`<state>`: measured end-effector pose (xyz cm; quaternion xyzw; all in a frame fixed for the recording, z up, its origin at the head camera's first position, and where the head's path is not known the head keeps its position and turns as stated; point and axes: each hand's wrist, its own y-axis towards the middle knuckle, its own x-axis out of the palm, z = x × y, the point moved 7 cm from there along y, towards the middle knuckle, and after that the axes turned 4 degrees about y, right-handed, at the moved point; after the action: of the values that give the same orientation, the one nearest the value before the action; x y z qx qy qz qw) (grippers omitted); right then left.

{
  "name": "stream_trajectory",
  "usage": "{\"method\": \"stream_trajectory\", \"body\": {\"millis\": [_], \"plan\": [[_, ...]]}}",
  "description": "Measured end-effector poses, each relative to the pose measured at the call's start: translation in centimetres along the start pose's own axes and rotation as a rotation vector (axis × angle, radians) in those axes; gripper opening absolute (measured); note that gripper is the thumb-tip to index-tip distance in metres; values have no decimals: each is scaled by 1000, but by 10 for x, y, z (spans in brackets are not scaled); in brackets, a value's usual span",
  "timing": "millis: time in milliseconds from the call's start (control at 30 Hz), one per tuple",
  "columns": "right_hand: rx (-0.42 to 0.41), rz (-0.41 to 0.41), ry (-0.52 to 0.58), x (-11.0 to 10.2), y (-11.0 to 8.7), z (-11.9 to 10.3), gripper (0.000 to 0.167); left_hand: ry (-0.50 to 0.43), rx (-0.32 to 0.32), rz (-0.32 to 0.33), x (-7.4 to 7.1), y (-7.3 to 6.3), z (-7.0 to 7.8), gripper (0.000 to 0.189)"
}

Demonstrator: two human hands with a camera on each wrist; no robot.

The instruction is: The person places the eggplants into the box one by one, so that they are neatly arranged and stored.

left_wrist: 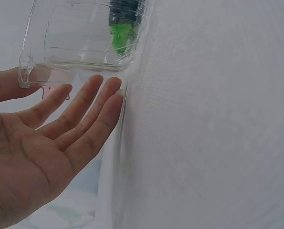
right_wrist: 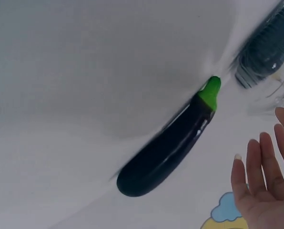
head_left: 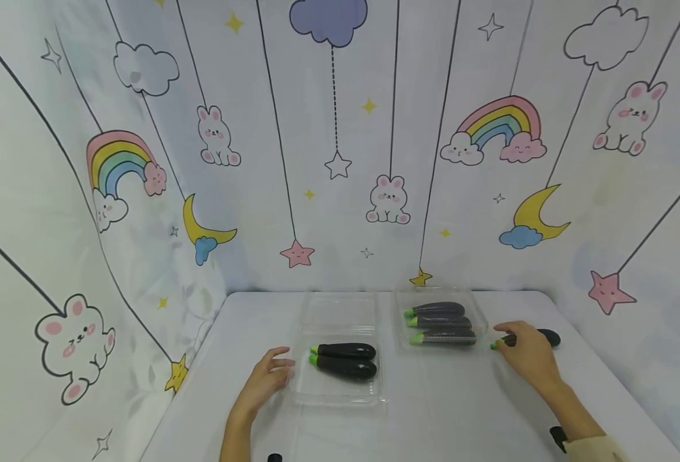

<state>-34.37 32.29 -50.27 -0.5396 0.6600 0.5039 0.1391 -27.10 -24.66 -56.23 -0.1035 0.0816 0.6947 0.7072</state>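
Observation:
An open clear plastic clamshell box (head_left: pixel 340 393) holds two dark eggplants (head_left: pixel 346 367) with green stems, lying side by side. My left hand (head_left: pixel 267 378) is at its left edge, fingers extended; in the left wrist view the thumb shows through the clear rim (left_wrist: pixel 30 81). At the right, my right hand (head_left: pixel 527 353) hovers over a single eggplant (right_wrist: pixel 166 143) lying on the table. The right wrist view shows the fingers relaxed and apart from that eggplant. In the head view the hand hides its middle.
A second clear box (head_left: pixel 481 321) with three eggplants (head_left: pixel 441 321) stands at the back, right of the open one. The open box's lid (head_left: pixel 340 313) lies folded back toward the rear. A patterned curtain (head_left: pixel 247 192) rises behind the white table (head_left: pixel 444 410).

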Motion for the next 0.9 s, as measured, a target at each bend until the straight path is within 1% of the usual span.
{"method": "stream_trajectory", "body": {"millis": [167,433,600,700,900], "plan": [[8,-20,-34,-1,3,19,32,4,-1,4,0,0,2,51],[-7,-66,-65,-4,6,40,43,-5,-10,22,0,1,-2,49],[6,-125,-83,-4,9,52,48,-7,-11,26,0,2,-2,49],[12,-150,-88,-3,11,59,49,-6,-11,27,0,1,-1,50],[10,-169,-101,0,9,74,49,-3,-3,21,0,1,0,50]]}}
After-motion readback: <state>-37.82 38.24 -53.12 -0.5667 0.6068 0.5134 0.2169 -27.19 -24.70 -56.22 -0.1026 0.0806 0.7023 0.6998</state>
